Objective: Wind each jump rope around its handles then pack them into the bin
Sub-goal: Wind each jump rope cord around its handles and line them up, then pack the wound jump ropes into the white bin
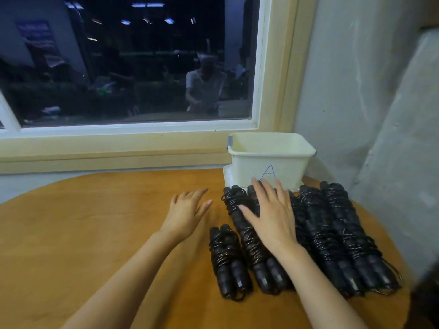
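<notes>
Position check: ropes [332, 233] on table [95, 222], bin [268, 162] behind

Black ropes, each wound around its paired handles, are being kept in a row on the right part of the round wooden table. They are lying side by side and touching, with the handle ends pointing toward and away from the person. One bundle [226, 260] is being kept at the left end of the row, nearer the person, just beside its neighbour. The cream bin is being kept at the far end of the row, on a pale tray [226, 174], close under the window [118, 67] and beside the wall [344, 91]. A blue letter A [268, 174] is being shown on its front. All ropes in view are lying outside the bin.

The right hand [270, 214] is being held flat over the left part of the row, palm down, fingers straight and spread, fingertips near the bin's front. Nothing is being pinched or curled round. Whether the palm is pressing on the ropes or is just above them cannot be told.

The left hand [187, 210] is being held palm down over bare table, just left of the row. Its fingers are straight and loosely fanned, with nothing being held. Contact with the table cannot be told.
</notes>
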### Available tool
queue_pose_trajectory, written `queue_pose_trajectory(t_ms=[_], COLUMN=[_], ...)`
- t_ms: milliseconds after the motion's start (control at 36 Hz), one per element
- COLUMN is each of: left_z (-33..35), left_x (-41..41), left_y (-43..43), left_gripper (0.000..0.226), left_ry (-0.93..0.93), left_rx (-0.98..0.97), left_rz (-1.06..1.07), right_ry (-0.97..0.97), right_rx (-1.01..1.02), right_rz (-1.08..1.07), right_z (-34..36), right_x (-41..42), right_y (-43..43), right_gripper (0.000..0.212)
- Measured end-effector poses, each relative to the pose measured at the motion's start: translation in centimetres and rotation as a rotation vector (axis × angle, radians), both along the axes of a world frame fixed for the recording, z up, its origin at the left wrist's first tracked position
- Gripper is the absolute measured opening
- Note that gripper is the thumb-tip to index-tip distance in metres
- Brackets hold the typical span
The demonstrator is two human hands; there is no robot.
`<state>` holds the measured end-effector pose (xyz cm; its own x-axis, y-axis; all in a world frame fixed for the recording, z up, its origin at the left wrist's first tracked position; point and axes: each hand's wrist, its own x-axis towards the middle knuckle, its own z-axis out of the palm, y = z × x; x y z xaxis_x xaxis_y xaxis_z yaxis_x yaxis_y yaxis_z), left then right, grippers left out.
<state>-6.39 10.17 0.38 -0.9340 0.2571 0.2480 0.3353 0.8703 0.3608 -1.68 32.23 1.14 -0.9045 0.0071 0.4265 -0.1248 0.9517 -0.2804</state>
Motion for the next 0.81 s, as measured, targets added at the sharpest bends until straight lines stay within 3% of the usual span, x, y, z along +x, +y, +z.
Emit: queue_pose_trajectory(t_ms=[167,417,528,611,722,806], left_z=[4.9,5.5,3.8,2.7,3.3,5.2], left_x=[-6.0,-15.0,-16.7,-17.4,-17.1,-15.7], left_y=[6.2,12.0,12.3,11.8,10.7,8.9], left_gripper=[0.067,0.085,0.062,0.040,0.040,0.036], left_ry=[0.177,0.213,0.253,0.395,0.536,0.653], left_rx=[-0.108,-0.339,-0.364,-0.310,-0.271,-0.221], left_rz=[-0.090,-0.116,-0.132,-0.143,-0.135,-0.137], right_ry=[-0.015,-0.093,-0.113,-0.078,0.024,0.215], right_rx=[0.075,0.251,0.280,0.272,0.253,0.227], right_rz=[-0.087,-0.150,-0.169,-0.171,-0.131,-0.096], right_z=[3.2,3.8,3.0,2.7,3.0,3.6], right_x=[-6.8,-15.4,-17.1,-17.5,-17.5,-16.8], right_y=[3.4,6.5,7.0,7.1,6.4,5.0], right_gripper=[0.082,0.090,0.060,0.043,0.028,0.030])
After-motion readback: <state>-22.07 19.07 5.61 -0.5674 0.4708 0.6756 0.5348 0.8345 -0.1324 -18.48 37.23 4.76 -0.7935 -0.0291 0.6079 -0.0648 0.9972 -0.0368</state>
